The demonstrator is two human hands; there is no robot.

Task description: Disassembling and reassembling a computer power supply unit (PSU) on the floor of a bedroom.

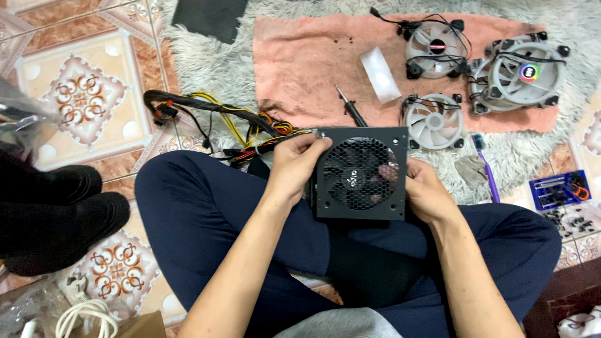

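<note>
A black power supply box (361,173) with a round fan grille rests on my crossed legs, held between both hands. My left hand (293,164) grips its left edge near the top corner, where a bundle of black, yellow and red cables (219,119) leaves it. My right hand (426,191) clasps its right edge. A screwdriver (350,110) lies just beyond the box on a pink towel (300,62).
Three white case fans (434,120) with black cables sit on the towel and grey shaggy rug (200,69) at the right. A blue screw tray (557,188) lies far right, a toothbrush (487,168) beside it. Black shoes (56,213) stand on the patterned tiles, left.
</note>
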